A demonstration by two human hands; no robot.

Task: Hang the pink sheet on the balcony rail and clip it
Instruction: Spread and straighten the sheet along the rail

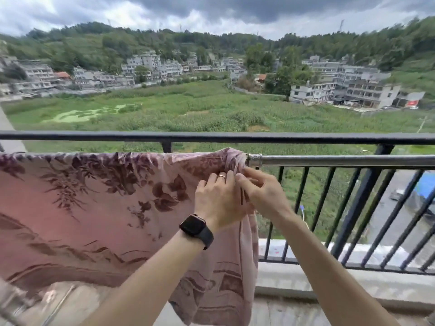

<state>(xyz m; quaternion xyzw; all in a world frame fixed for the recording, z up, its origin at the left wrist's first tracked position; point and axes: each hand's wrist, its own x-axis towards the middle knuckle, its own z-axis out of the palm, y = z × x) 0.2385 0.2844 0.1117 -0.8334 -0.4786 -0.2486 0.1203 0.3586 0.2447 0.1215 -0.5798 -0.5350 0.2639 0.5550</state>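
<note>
The pink sheet (94, 208), printed with dark leaves, hangs over the silver drying pole (341, 160) from the left edge to its bunched right end, just inside the black balcony railing (235, 138). The left hand (217, 198), with a black smartwatch (196, 228) on the wrist and a ring (221, 176), has its fingers curled into the gathered fabric under the pole. Touching it on the right, the right hand (263, 192) pinches the same bunched edge beside the pole's metal joint (254, 159).
</note>
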